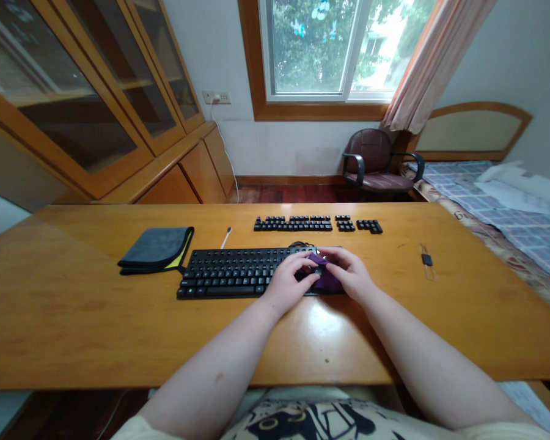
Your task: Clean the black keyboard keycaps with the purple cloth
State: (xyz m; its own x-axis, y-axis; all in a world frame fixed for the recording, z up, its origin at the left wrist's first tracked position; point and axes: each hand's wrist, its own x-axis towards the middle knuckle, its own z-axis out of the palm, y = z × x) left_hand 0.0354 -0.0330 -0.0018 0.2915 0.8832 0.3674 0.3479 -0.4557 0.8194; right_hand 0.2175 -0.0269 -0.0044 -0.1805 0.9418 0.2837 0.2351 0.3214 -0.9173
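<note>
A black keyboard (231, 274) lies on the wooden desk in front of me, its keys in place on the left and middle. Over its right part both my hands meet around a purple cloth (329, 282). My left hand (288, 280) is closed, pinching a small dark keycap (318, 270) between thumb and fingers against the cloth. Fingers of my right hand (352, 274) are bent round the purple cloth and press it beside the keycap. The keyboard's right end is mostly covered by my hands and the cloth.
Behind the keyboard, loose black keycaps (293, 224) stand in rows, with smaller groups (369, 225) to their right. A small brush (226, 237) and a folded grey cloth (158, 245) lie left. A wire keycap puller (426, 260) lies right. Beyond the desk stands a chair (371, 159).
</note>
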